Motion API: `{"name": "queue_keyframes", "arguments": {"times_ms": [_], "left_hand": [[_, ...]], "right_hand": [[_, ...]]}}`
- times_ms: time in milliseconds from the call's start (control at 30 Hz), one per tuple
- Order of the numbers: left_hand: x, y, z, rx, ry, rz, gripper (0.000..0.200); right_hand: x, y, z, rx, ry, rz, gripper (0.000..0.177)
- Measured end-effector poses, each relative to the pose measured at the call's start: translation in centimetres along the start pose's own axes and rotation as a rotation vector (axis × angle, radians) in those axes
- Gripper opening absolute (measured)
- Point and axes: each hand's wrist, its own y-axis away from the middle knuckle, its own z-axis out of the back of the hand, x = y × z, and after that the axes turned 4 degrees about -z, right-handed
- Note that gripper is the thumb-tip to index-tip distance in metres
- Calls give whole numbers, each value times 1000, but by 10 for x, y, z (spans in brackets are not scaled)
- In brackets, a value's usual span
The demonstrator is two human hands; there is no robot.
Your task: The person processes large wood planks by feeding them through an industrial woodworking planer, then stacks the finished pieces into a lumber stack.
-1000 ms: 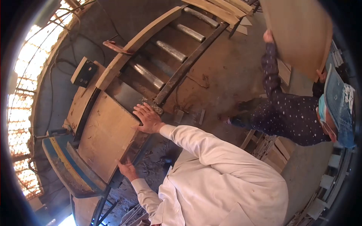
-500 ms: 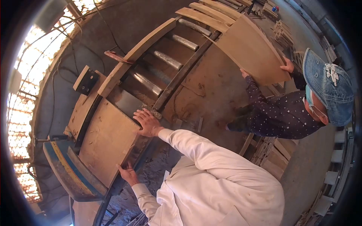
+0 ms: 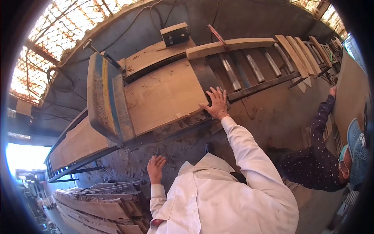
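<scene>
My right hand (image 3: 216, 103) rests with spread fingers at the near right corner of a wide wooden panel (image 3: 165, 95), partly over the dark metal bed (image 3: 203, 72) beside it. The panel lies flat on a woodworking machine, its left end against the machine's blue and yellow head (image 3: 102, 97). My left hand (image 3: 156, 168) hangs below the machine's front edge, apart from the panel. Its fingers point up, loosely extended, and nothing shows in them.
A roller table (image 3: 257, 72) extends right, with a wooden rail (image 3: 233, 45) along its back and several boards (image 3: 298, 54) across its far end. A co-worker (image 3: 315, 160) at right holds a large panel (image 3: 352, 82). Stacked rough boards (image 3: 93, 206) lie lower left.
My left hand has come off the panel's front edge and dropped back. My right hand stays at the panel's corner. The view has swung left, and the co-worker's panel now appears farther right.
</scene>
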Motion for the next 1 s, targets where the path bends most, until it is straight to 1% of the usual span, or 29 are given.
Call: {"name": "queue_keyframes", "arguments": {"times_ms": [67, 133, 167, 267, 367, 433, 467, 533, 567, 633, 700, 767, 800, 833, 867, 900, 933, 967, 1000], "left_hand": [[11, 10, 66, 70, 159, -71, 46], [20, 19, 112, -79, 250, -37, 49], [24, 23, 124, -152, 290, -12, 51], [31, 30, 145, -326, 164, 58, 56], [33, 27, 166, -414, 221, 41, 59], [17, 22, 183, -403, 264, -13, 64], [3, 23, 191, -406, 235, -72, 65], [-41, 8, 195, -426, 173, -211, 65], [-63, -4, 201, -463, 149, -237, 65], [-94, -33, 240, -323, 190, -377, 67], [-140, -59, 227, -444, 43, -395, 64], [-170, -93, 225, -377, 19, -377, 61], [-180, -119, 262, -134, -137, -451, 61], [-175, -144, 284, 124, -281, -526, 61], [-186, -147, 248, -146, 83, -424, 63], [-202, -147, 207, -392, 25, -326, 61], [-203, -159, 218, -342, -78, -316, 60], [-204, -171, 237, -289, -46, -258, 58], [-205, -181, 256, -179, -134, -224, 55]], "right_hand": [[6, -1, 1, 24, -3, -18, 91], [4, 0, -1, 12, -7, -32, 93], [2, 0, -3, 12, -25, -38, 92], [0, -1, -10, -63, 35, -72, 92], [-5, -1, -19, -110, 94, -75, 93], [-9, -4, -26, -102, 149, -62, 93], [-10, -4, -28, -74, 178, -46, 93], [-8, -7, -28, -43, 160, -19, 90], [-10, -7, -30, -34, 148, -7, 89], [-7, -8, -30, -59, 147, 14, 85], [3, -8, -35, -49, 109, 48, 84], [-12, -12, -29, -54, 119, 57, 84], [-11, -12, -26, -54, 96, 61, 84], [-8, -13, -24, -59, 80, 60, 85], [-11, -13, -28, -114, 99, 77, 87], [-15, -16, -30, -103, 97, 67, 88], [-15, -17, -27, -111, 29, 53, 82], [-20, -17, -30, -124, 10, 48, 85], [-22, -18, -32, -119, 1, 41, 88]]}}
